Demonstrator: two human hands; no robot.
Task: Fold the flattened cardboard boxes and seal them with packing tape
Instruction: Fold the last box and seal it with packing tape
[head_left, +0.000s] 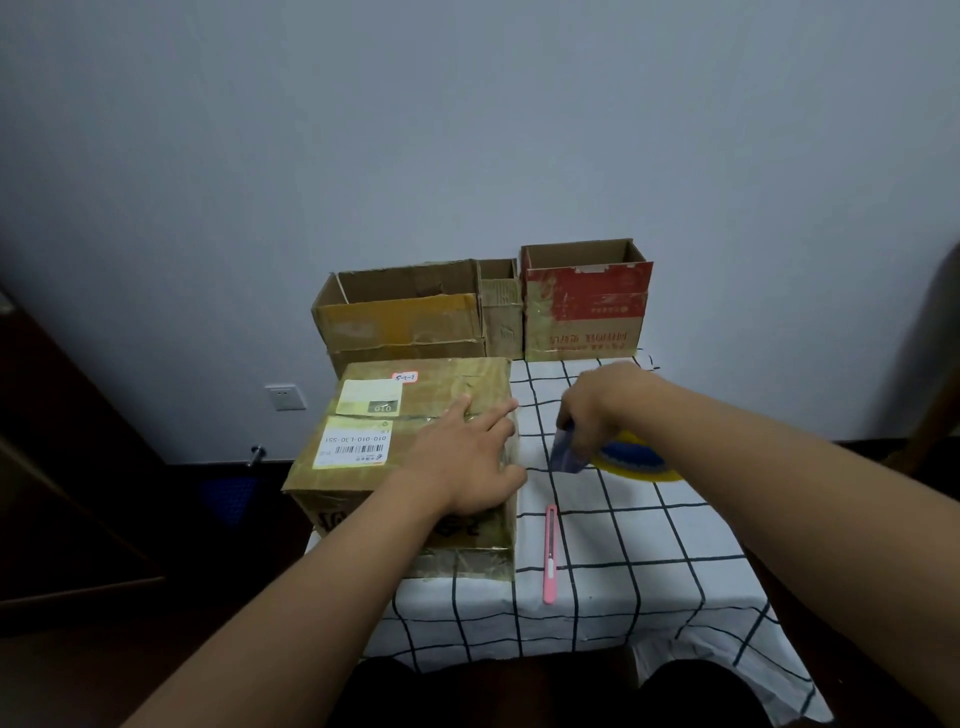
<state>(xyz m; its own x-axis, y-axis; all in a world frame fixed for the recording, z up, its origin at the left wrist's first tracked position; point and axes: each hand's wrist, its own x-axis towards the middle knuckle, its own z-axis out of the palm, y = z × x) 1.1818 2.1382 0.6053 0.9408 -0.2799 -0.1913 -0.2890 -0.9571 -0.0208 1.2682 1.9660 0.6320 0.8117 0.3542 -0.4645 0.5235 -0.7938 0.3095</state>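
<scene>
A closed brown cardboard box with white shipping labels stands on the left of the table. My left hand lies flat on its top near the right edge, fingers straight. Just right of the box, my right hand grips a blue tape dispenser holding a yellow roll of packing tape, low over the tablecloth. The dispenser is a short way from the box's right side.
A pink utility knife lies on the checked tablecloth in front of the box. At the back stand an open brown box, a narrow box and a red-printed open box. A wall rises behind.
</scene>
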